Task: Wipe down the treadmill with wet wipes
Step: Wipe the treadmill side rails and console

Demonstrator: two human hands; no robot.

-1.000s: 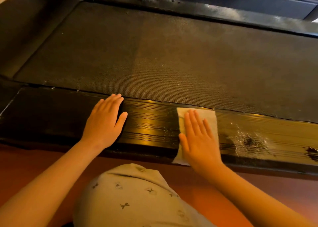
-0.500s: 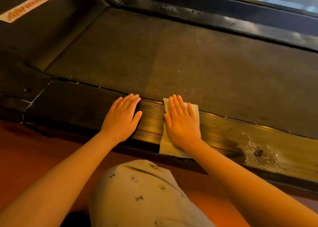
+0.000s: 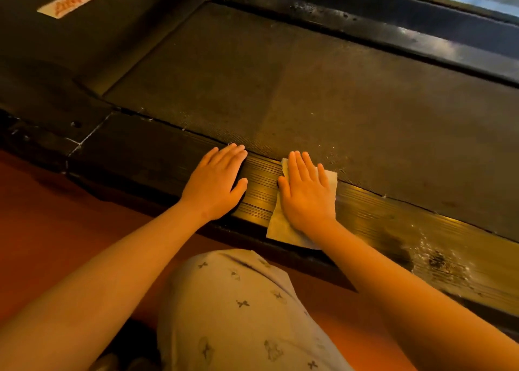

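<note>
Wet wipe (image 3: pixel 280 228) on treadmill rail (image 3: pixel 393 224) under right hand (image 3: pixel 306 196), left hand (image 3: pixel 216 188) beside, both grips released flat

My right hand (image 3: pixel 306 193) slides the wet wipe (image 3: pixel 280 226) left along the side rail (image 3: pixel 393 224), closing on my left hand (image 3: pixel 216 186).

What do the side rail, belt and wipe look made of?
Side rail: ribbed, glossy, likely metal or hard plastic; fine grooves catch light.
Belt: matte, fine-textured rubber, probably.
Wet wipe: thin pale nonwoven sheet, limp over the rail's edge.
</note>
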